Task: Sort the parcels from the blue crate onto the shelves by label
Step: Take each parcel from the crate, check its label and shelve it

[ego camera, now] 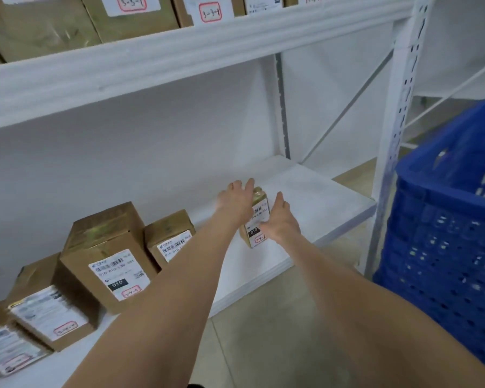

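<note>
While I look down through the head view, the small parcel (259, 211) stands upright on the lower shelf (319, 203), label toward me, directly between my hands. My left hand (235, 201) lies flat along its left side and reaches slightly deeper. My right hand (280, 219) lies flat against its right front. Fingers are straight, neither curled round it. Other boxes (107, 256) sit further left. The blue crate (445, 233) stands to the right; its contents are hidden.

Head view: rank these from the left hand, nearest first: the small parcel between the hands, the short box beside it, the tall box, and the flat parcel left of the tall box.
1. Small parcel: against the left hand, on its right.
2. Short box: next along to the left.
3. Tall box: further left.
4. Flat parcel: farthest left, toward the shelf's front.
</note>
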The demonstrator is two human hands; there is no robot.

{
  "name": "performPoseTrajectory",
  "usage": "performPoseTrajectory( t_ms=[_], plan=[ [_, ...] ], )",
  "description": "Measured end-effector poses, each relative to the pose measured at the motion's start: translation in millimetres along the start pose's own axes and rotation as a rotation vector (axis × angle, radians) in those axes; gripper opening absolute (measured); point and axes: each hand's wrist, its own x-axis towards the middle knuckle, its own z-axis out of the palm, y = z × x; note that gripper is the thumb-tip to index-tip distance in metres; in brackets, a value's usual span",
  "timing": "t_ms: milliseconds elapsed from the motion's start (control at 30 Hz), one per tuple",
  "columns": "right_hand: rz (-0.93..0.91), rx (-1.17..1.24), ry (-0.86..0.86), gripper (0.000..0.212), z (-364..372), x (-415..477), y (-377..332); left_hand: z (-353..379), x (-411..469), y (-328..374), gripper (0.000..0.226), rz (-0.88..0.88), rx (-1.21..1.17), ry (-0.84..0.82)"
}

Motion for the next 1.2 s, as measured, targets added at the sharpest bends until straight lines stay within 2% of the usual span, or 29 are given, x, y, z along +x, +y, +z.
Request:
performPoseTrajectory(
  t_ms=[100,200,267,600,733,800,900,1033,1200],
  plan=[
    [0.044,0.094,-0.033,0.096,14.0,13.5,-0.6,9.2,11.7,-6.8,0.066,0.056,0.035,-0.046],
    [0.009,0.09,-0.061,0.064,36.1,19.4,-7.2,17.9,15.5,-31.3,0.061,0.065,-0.026,-0.074],
    [-0.023,0.094,-0.07,0.053,52.3,19.1,-16.5,21.1,11.7,-50.4,0.06,0.043,-0.032,-0.072],
    [-0.099,-0.02,-0.204,0.055,91.6,9.0,-45.2,26.4,-11.6,-96.7,0.055,-0.043,-0.052,-0.121],
    [-0.093,-0.046,-0.212,0.057,87.6,4.2,-47.2,20.8,-19.3,-97.9,0.06,-0.028,-0.084,-0.149],
    [-0.063,-0.046,-0.197,0.059,83.0,2.8,-47.3,18.5,-22.9,-96.9,0.061,-0.043,-0.102,-0.111],
    [-0.05,-0.024,-0.187,0.054,80.9,1.3,-48.9,15.0,-28.4,-96.0,0.052,-0.105,-0.106,-0.045],
    [-0.077,-0.003,-0.188,0.055,83.4,-3.5,-53.6,10.5,-38.1,-95.1,0.036,-0.169,0.025,0.014],
    [-0.092,0.02,-0.226,0.059,85.4,-7.9,-57.3,13.0,-41.5,-94.9,0.033,-0.209,0.027,-0.065]
  ],
)
